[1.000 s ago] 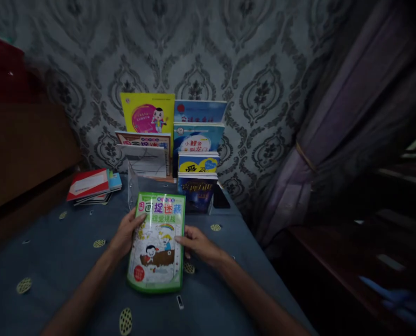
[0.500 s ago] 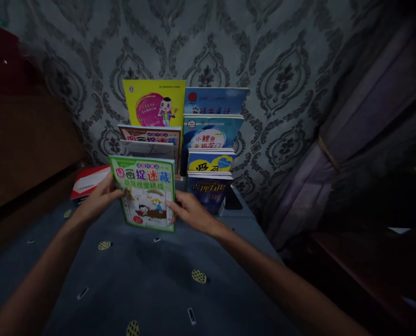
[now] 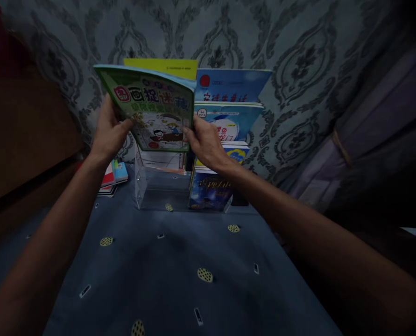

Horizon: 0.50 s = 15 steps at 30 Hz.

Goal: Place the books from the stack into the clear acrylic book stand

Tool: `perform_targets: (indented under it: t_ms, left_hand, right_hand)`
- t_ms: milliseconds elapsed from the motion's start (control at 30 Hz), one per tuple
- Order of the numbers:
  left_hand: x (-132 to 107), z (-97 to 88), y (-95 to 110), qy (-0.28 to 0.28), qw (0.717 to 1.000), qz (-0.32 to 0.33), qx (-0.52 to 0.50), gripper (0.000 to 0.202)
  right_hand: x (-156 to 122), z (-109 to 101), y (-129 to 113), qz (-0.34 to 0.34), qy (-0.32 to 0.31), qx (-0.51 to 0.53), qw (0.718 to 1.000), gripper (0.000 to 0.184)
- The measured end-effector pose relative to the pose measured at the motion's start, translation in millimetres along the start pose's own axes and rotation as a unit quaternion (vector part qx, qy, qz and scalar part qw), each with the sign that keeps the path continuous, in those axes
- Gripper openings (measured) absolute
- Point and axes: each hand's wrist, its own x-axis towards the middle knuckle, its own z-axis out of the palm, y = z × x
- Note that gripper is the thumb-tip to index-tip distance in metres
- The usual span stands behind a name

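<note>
Gripping its left edge, thumb in front, the left hand (image 3: 110, 128) holds a green-bordered book (image 3: 158, 112) raised at ten o'clock from mid-view. A stack of booklets (image 3: 121, 173) lies at nine o'clock on the worktop (image 3: 123, 270). The book looks light and floppy, its top bowing; the cover may be slippery, so both side edges seem the sound hold. A clear rack (image 3: 139, 189) stands at eight o'clock. Near twelve, the right hand (image 3: 208, 142) grasps the book's right edge; at one stand blue books (image 3: 234, 84). Most fingers hide behind the cover, which also masks a yellow book (image 3: 158, 65). A dark item (image 3: 241, 201) at four is mostly covered.
</note>
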Motion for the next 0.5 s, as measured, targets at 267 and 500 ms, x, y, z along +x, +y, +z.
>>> perform_targets:
  t_ms: [267,500]
  left_hand:
    - [-10,2.9,-18,-0.013,0.996,-0.063,0.065,0.041]
    - [-12,-0.7,-31,-0.032,0.993,-0.083,0.082,0.044]
  right_hand:
    - [-2,8,4,0.005,-0.045,-0.009,0.999,0.014]
    - [1,25,7,0.061,-0.071,-0.033,0.995,0.015]
